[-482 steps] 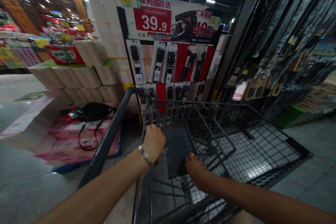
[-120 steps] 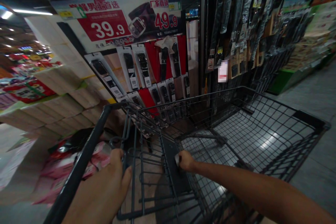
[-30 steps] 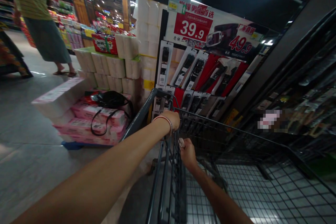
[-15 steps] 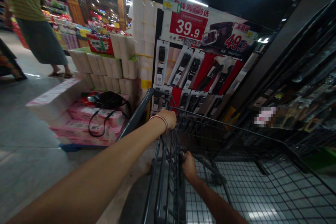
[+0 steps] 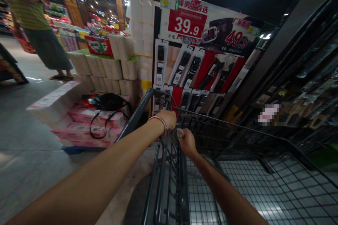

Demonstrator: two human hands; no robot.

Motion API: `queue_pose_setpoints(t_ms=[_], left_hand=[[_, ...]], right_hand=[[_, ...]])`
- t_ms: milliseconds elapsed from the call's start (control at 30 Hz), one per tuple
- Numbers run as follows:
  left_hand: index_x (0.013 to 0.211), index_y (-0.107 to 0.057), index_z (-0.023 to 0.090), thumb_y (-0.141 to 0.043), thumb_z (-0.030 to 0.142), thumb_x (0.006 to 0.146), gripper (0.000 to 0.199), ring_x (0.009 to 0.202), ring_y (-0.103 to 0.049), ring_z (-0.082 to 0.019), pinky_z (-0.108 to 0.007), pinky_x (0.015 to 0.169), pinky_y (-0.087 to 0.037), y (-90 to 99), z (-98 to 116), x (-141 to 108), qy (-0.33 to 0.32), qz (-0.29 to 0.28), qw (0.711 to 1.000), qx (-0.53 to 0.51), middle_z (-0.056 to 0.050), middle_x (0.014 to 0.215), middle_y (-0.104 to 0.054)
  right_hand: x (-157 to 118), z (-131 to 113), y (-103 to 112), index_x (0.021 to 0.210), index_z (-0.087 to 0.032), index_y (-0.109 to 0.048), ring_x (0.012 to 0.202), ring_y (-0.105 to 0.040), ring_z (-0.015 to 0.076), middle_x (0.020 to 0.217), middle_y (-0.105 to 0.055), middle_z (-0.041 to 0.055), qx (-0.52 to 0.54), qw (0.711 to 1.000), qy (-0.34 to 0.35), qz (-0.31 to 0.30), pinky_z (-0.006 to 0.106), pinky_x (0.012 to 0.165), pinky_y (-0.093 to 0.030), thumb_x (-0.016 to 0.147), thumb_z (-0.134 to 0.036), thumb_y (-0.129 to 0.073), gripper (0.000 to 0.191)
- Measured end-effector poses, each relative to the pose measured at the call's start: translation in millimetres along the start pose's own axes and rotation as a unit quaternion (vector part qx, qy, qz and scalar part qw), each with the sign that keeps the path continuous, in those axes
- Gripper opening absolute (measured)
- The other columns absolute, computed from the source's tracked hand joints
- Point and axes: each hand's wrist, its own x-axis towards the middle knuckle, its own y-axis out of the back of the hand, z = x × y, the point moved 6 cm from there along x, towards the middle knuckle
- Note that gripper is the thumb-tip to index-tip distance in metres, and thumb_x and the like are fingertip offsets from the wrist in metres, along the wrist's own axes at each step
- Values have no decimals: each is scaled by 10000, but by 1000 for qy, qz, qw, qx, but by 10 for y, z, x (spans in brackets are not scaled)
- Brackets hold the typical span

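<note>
My left hand, with a thin band at the wrist, is closed on the upper side frame of a dark grey wire shopping cart. Its fingertips are turned away from me. Just to the right and slightly lower, my right hand is inside the cart, closed with a small crumpled pale wipe sticking out by the thumb. The wipe is close to the cart's wire side; whether it touches cannot be made out. Bare wire mesh shows in the cart's bottom.
Ahead stands a rack of packaged belts under a price sign. Tissue packs are stacked to the left, with a black bag on pink packs. A person stands far left; wrapped goods hang at right.
My right hand has moved up along the inside of the cart's wire side, bringing the pale wipe nearer my left hand. My left hand keeps its hold.
</note>
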Motion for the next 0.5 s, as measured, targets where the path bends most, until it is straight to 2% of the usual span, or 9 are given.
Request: queue_pose_setpoints(t_ms=[67,300,400,500], left_hand=[[1203,-557,53,-529,101,777,430,1106,-601,-312,-356,882,-506,9,4,-10,1,-6,1000,2,-208,1190,-633],[1198,-556,90,-534,115,792,407,1102,-611,-260,-288,901,-487,45,14,-60,17,-15,1000,19,-175,1166,-656],[1199,-555,88,-514,108,800,401,1089,-619,-256,-289,894,-492,44,6,-59,19,-18,1000,16,-174,1152,-663],[1201,-547,73,-512,102,802,402,1088,-619,-264,-301,898,-491,34,12,-58,12,-27,999,18,-184,1153,-659]], right_hand=[[-48,67,-66,701,-149,-634,772,-589,187,797,-644,89,-19,1000,-25,4,243,660,-387,816,-137,-470,201],[-237,430,-270,699,-128,-641,699,-605,161,739,-659,84,43,995,-84,34,222,613,-380,822,-99,-441,236],[-326,605,-364,668,-115,-643,656,-604,171,692,-665,95,32,990,-132,31,230,578,-370,823,-120,-458,242],[-450,784,-442,684,-118,-660,676,-614,179,707,-684,100,31,988,-149,17,230,586,-379,814,-135,-480,222]])
